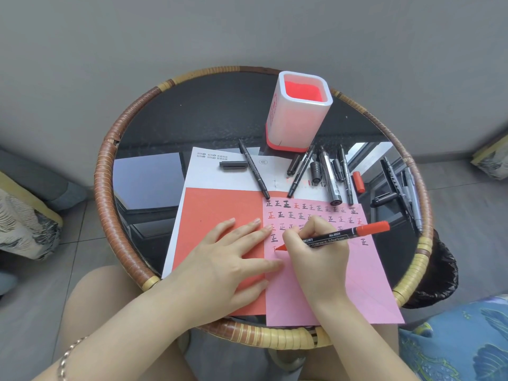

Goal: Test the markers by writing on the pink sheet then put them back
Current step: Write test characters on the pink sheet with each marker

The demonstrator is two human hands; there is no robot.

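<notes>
right hand [316, 259] gripping red marker [334, 236], tip on pink sheet [357, 276], left hand [228, 259] open and flat across red sheet [217, 215], loose markers [330, 174] near empty holder [298, 111]

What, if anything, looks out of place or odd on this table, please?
The pink rectangular paper sheet overhangs the round rattan-rimmed table at its near edge. Black markers and loose caps lie scattered beside the empty white-and-red square pen holder. Nothing looks spilled or damaged.
</notes>
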